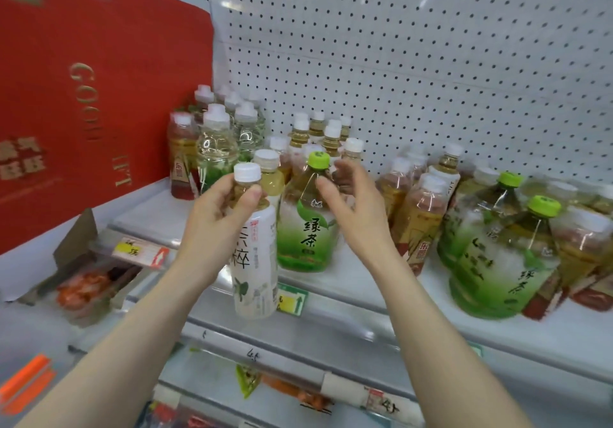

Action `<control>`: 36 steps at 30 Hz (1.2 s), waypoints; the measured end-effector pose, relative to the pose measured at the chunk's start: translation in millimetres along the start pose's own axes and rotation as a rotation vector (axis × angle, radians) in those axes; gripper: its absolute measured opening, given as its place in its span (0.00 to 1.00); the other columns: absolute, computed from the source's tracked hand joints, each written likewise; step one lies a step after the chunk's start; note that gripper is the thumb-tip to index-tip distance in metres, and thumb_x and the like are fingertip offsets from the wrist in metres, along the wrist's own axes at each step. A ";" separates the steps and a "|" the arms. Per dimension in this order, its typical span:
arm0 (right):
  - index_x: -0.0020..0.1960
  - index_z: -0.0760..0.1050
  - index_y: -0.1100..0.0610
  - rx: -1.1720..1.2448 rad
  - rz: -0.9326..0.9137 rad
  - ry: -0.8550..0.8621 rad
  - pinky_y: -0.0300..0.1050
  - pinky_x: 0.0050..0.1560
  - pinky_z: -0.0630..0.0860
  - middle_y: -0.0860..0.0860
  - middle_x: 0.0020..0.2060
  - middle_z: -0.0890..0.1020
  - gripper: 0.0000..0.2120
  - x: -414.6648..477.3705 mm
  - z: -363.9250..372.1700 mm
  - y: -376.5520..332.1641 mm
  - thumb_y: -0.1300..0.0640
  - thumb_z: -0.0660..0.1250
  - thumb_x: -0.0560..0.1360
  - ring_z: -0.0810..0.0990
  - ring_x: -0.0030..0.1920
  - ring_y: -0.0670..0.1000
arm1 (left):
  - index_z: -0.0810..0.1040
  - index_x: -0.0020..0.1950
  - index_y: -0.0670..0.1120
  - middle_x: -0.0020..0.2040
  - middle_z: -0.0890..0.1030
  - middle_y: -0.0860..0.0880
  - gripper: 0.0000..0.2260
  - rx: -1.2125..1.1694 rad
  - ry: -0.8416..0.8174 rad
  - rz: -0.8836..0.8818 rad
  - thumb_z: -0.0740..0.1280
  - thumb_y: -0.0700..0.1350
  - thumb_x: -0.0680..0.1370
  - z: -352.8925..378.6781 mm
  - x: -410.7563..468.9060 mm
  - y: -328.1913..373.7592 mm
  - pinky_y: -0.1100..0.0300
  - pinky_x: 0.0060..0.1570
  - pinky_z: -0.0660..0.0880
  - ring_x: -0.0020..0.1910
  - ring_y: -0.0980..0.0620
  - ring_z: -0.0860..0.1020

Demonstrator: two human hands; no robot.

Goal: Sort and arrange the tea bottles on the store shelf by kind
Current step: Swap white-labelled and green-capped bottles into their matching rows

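White pegboard back wall (431, 46) takes up most of the view, with a red gift box (99, 79) standing on the left end of the white shelf (381, 281). Bottles stand mixed on the shelf: two large green-capped bottles (497, 248) at the right front, amber white-capped bottles (421, 215) in the middle, and clear white-capped bottles (215, 142) at the back left beside the box. One more green tea bottle (308, 228) stands upright near the shelf's front edge, centre. White-label bottle (257, 261) is off the shelf, just left of that one, with its base hanging below the shelf lip. Left hand (219, 215) grips it by the neck under the white cap (a second white cap sits right behind; can't tell if it's held too). Right hand (351, 208) is released, fingers spread, thumb at the green tea bottle's shoulder, not wrapped round it. Yellow price tag (290, 301) sits on the shelf rail below.
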State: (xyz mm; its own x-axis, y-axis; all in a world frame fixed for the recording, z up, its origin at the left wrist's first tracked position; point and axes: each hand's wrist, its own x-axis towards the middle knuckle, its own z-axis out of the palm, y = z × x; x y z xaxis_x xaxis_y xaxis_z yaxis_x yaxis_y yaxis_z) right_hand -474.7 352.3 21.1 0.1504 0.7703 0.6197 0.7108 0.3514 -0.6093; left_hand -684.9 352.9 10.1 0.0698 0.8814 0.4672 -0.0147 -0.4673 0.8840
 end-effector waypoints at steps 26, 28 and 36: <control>0.77 0.60 0.53 -0.285 0.245 0.053 0.55 0.70 0.69 0.50 0.71 0.71 0.49 -38.4 -44.0 28.7 0.33 0.74 0.64 0.70 0.71 0.52 | 0.75 0.66 0.51 0.58 0.81 0.56 0.18 0.120 -0.112 0.033 0.67 0.53 0.77 104.9 60.1 -13.4 0.49 0.59 0.75 0.56 0.56 0.78; 0.77 0.60 0.52 -0.284 0.238 0.051 0.55 0.69 0.70 0.50 0.71 0.72 0.49 -39.6 -43.5 30.2 0.33 0.74 0.64 0.70 0.70 0.52 | 0.76 0.66 0.51 0.58 0.81 0.56 0.19 0.143 -0.098 0.035 0.67 0.55 0.76 107.8 64.7 -17.2 0.48 0.60 0.75 0.56 0.55 0.78; 0.75 0.60 0.45 -0.165 0.245 0.110 0.47 0.66 0.69 0.48 0.70 0.71 0.44 -48.6 -36.4 34.7 0.33 0.74 0.66 0.71 0.67 0.48 | 0.65 0.75 0.53 0.72 0.70 0.52 0.26 0.373 0.066 0.288 0.68 0.49 0.78 86.4 39.8 -32.4 0.58 0.72 0.63 0.71 0.57 0.65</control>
State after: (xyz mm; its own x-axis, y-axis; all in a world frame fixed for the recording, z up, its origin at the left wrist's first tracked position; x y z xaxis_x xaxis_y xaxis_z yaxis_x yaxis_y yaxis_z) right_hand -432.4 307.6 -12.2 0.3984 0.7559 0.5195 0.7447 0.0641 -0.6643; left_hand -595.4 397.3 -1.6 0.0518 0.7094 0.7029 0.3359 -0.6752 0.6567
